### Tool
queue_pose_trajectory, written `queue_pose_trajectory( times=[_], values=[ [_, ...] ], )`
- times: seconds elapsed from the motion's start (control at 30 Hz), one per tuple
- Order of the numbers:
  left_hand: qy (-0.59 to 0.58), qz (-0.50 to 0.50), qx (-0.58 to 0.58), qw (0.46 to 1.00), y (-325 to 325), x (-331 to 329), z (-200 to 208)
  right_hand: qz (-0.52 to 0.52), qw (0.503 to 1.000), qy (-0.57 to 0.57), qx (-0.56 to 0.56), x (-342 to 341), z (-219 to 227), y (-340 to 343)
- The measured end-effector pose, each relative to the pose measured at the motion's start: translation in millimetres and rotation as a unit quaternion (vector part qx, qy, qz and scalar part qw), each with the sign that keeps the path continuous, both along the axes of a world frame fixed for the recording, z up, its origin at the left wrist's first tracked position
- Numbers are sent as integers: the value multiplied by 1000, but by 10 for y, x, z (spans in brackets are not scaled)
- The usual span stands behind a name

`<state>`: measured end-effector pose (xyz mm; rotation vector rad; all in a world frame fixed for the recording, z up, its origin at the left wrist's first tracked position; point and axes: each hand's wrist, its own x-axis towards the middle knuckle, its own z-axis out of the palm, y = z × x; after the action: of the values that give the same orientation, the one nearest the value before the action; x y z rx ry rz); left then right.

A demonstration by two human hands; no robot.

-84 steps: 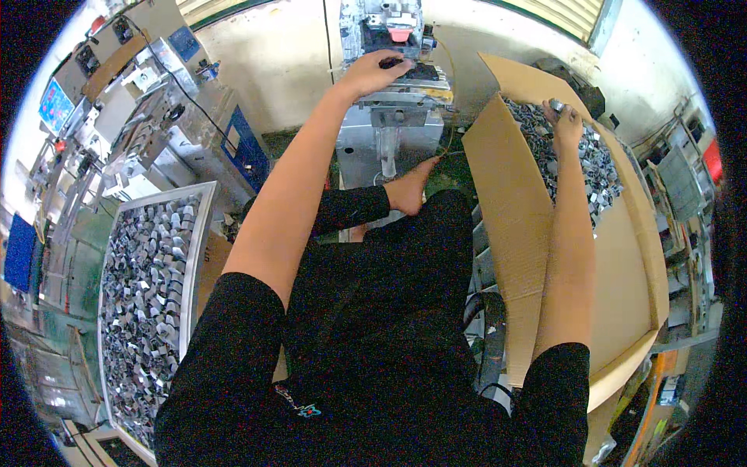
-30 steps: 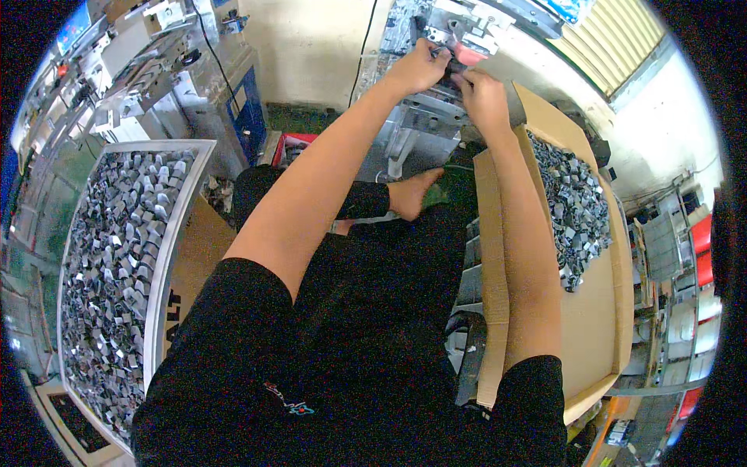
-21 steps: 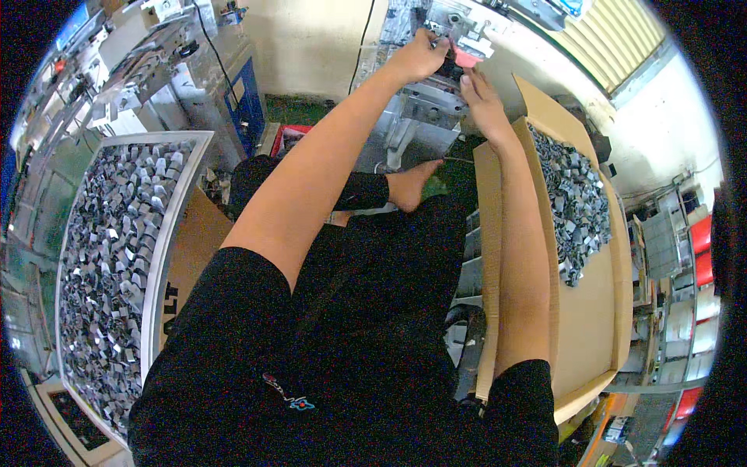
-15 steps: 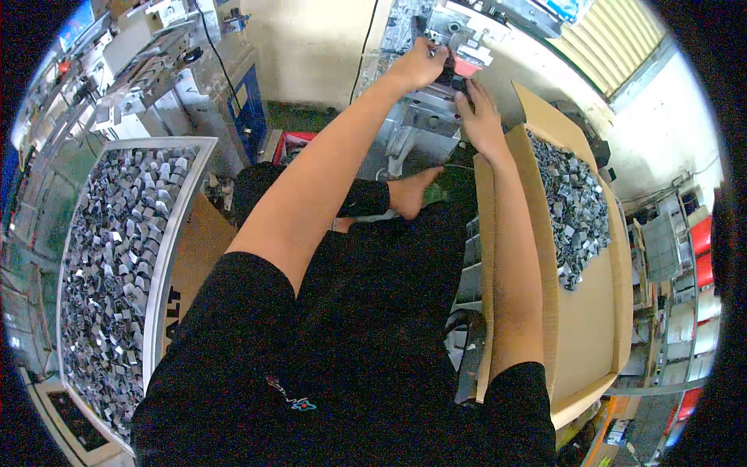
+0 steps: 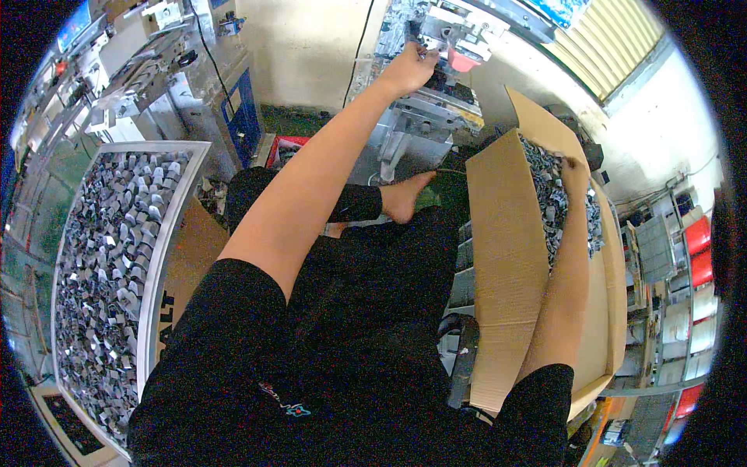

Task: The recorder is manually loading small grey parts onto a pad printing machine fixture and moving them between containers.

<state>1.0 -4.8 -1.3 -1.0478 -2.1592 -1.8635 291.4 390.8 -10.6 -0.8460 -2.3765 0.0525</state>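
My left hand (image 5: pixel 411 70) is raised at the machine (image 5: pixel 455 27) at the top of the view. Its thumb and fingers are pinched together beside the machine's red block (image 5: pixel 463 61); what they hold is too small to make out. Over on the right, my right hand (image 5: pixel 574 173) is down in the open cardboard box (image 5: pixel 506 257), on the heap of small grey metal parts (image 5: pixel 549 206). Its fingers are bent and closed among the parts, and their tips are hidden from me.
To my left stands a metal-rimmed tray (image 5: pixel 156 265) full of similar grey pieces. A bare foot (image 5: pixel 403 198) rests below the machine. Other machinery (image 5: pixel 156 86) is at the upper left, and shelves with red and white containers (image 5: pixel 700 268) line the far right.
My right hand has left the machine and moved right and down into the cardboard box. The left hand stays at the machine, shifted slightly left and down.
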Motion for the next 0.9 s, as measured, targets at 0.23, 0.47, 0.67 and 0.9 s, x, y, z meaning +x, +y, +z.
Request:
queue_pose_trajectory(
  times=[0.23,0.47,0.67,0.9],
  values=[
    [-17,15,-5,1000,-97,-70,-17,-116,991,-43,45,238,-384,80],
    [-1,1,30,1000,-140,-3,17,-108,992,10,67,322,-362,-10],
    [8,-40,-25,999,-134,172,83,-182,983,-17,2,414,-340,-112],
    [37,-54,44,997,-423,170,65,-173,983,29,55,189,-303,-328]
  ],
)
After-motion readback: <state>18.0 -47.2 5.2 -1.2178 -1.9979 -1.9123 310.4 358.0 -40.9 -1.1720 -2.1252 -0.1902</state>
